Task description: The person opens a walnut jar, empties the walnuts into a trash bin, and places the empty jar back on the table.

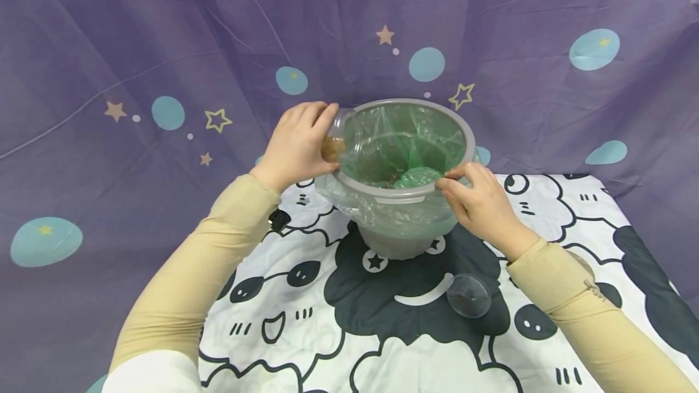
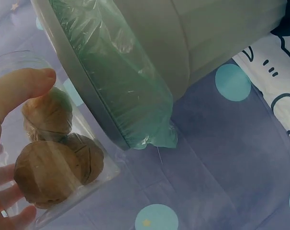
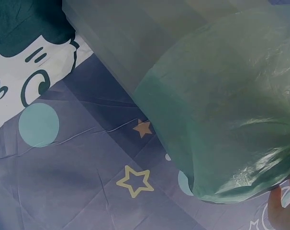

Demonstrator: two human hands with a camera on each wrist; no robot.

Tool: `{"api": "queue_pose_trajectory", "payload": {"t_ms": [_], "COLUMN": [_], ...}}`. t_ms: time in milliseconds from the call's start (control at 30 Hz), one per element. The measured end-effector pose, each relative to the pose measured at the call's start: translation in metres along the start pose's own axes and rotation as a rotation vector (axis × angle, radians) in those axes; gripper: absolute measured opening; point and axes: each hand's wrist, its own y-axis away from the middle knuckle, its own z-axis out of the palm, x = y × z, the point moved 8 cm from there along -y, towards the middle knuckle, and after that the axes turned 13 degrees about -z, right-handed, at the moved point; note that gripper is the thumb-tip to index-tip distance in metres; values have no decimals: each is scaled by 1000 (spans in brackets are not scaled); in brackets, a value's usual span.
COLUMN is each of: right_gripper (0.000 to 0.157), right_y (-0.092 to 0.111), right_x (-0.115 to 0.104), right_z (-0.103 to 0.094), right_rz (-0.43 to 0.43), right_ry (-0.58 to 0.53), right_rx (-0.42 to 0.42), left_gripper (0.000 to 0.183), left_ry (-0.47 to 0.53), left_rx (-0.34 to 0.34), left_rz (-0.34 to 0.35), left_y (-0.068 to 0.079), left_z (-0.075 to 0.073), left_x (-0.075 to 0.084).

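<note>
My left hand (image 1: 299, 144) grips a clear plastic tub (image 1: 354, 129), tipped on its side with its mouth toward the bin at the left of the rim. Several brown rounded lumps (image 2: 48, 170) lie inside the tub in the left wrist view. The light grey bin (image 1: 390, 244) stands upright, lined with a thin green bag (image 1: 393, 216) folded over its outside. With thumb and fingers, my right hand (image 1: 483, 205) pinches the bin's rim at the right front. Only its fingertips (image 3: 281, 211) show in the right wrist view, beside the bag.
A round clear lid (image 1: 468, 296) lies on the patterned cloth (image 1: 377, 369) in front of the bin, to the right. A small black object (image 1: 280, 219) sits left of the bin. Behind the table hangs a purple curtain (image 1: 349, 11). Some bunched green plastic (image 1: 419, 177) shows inside the bin.
</note>
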Motion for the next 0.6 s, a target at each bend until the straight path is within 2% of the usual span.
{"api": "queue_pose_trajectory", "payload": {"t_ms": [333, 600], "right_gripper": [39, 37], "right_y": [0, 0], "right_x": [0, 0], "right_z": [1, 1], "right_rz": [3, 13], "right_ry": [-8, -1], "right_rx": [-7, -28], "left_gripper": [93, 73], "left_ry": [-65, -96], "left_rx": [32, 65], "left_rz": [84, 175], "left_y": [-4, -9], "left_z": [-3, -7], "left_x": [7, 13]}}
